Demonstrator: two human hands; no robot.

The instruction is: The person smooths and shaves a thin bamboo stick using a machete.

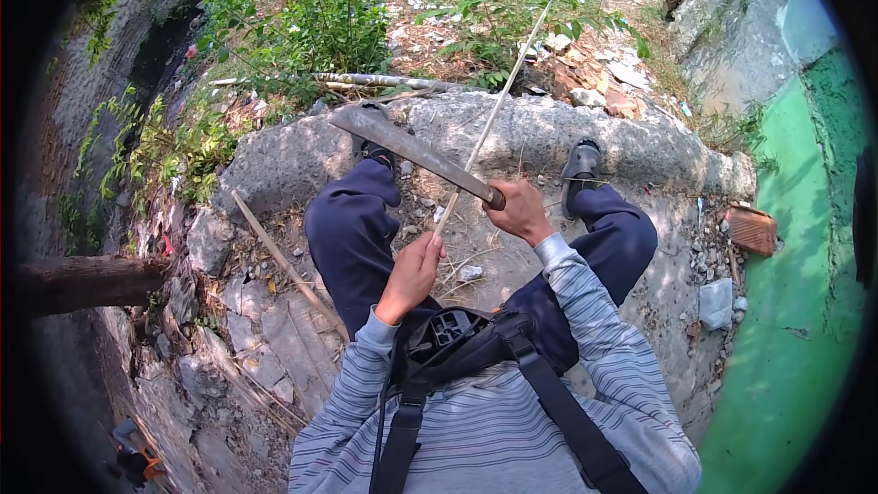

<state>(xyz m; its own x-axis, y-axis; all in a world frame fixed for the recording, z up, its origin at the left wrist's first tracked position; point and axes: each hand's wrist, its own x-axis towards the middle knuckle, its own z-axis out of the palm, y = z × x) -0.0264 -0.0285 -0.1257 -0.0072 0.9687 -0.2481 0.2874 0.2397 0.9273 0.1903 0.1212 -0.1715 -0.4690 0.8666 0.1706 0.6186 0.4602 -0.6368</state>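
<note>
My right hand (519, 212) is wrapped round the handle of a machete (412, 148). Its broad, worn blade points to the far left. In my left hand (413, 273) is the near end of a long, thin, pale bamboo strip (497, 110), which slants away to the far right. The blade crosses the strip just beyond my hands; whether the two touch I cannot tell. Both hands are above my lap, between my bent knees.
A low stone ledge (540, 133) runs across in front, with my shoes against it. A wooden pole (283, 256) lies at the left. To the right are a brick (752, 230), a white block (716, 304) and a green wall (777, 338). Leafy plants (338, 32) grow beyond the ledge.
</note>
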